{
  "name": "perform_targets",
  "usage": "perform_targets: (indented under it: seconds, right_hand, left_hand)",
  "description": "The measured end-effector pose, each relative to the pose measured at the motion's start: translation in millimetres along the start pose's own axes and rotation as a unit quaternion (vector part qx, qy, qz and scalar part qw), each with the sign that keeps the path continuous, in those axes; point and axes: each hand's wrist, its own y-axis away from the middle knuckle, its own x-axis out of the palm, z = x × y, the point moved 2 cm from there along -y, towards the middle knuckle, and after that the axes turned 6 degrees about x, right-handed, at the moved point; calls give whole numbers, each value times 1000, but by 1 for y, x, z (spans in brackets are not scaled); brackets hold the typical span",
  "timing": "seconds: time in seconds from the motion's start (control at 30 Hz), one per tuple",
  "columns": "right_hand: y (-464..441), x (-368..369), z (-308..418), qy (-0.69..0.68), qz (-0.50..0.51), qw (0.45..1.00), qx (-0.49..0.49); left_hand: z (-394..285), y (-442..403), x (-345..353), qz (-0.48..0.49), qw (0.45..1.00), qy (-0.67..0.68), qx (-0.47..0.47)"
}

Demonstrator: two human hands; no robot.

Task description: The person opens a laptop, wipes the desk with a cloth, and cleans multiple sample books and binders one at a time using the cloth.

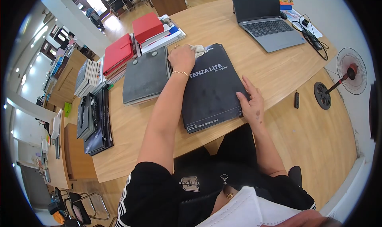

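Note:
A large black book with "TENZA LITE" on its cover (211, 92) lies on the wooden table (131, 151) in front of me. My left hand (182, 59) is closed on a crumpled pale cloth (198, 51) at the book's upper left corner. Against the book's right edge rests my right hand (251, 101), thumb on the cover and fingers apart along the side. Left of the book is a dark grey binder (146, 74) with two round metal studs, partly behind my left forearm.
Red folders (118, 55) and a red box (147, 27) top stacks at the back left. More books (97, 119) are piled at the left edge. An open laptop (266, 26) and black cables (316, 44) lie at the right. A fan (350, 72) stands on the floor.

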Motion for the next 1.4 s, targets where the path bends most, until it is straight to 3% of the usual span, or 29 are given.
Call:
perform_targets:
  seconds: [0.13, 0.23, 0.33, 0.6, 0.73, 0.83, 0.93, 1.07, 1.2, 1.33, 1.4]
  right_hand:
    - [1, 1, 4, 27, -10, 1000, 4]
    - [0, 1, 6, 62, -15, 998, 0]
    - [0, 1, 3, 45, -35, 998, 8]
    - [1, -4, 2, -50, -10, 997, 58]
    - [3, -5, 6, -51, -28, 998, 14]
    - [3, -6, 11, -25, -25, 999, 15]
    - [4, -6, 8, 1, -17, 999, 30]
    - [1, -8, 6, -1, -5, 999, 47]
    - [2, -8, 7, -44, -5, 998, 35]
    - [2, -6, 5, -86, -32, 996, 21]
    - [2, -6, 4, -101, -62, 993, 4]
  left_hand:
    - [-11, 13, -7, -28, 999, -5, 26]
    - [-33, 39, -20, 9, 999, 28, 43]
    - [-52, 72, -36, -23, 989, 44, 136]
    - [-86, 161, -86, 46, 957, 95, 270]
    - [-75, 158, -94, 99, 931, 126, 327]
    - [-66, 111, -74, 97, 946, 47, 307]
    - [-47, 28, -35, 138, 974, 41, 175]
    - [-46, -17, 9, 29, 996, 21, 84]
    - [-71, -4, 5, 29, 992, 78, 97]
    - [-112, 46, -34, 61, 967, 120, 218]
    - [-123, 68, -39, 30, 953, 150, 261]
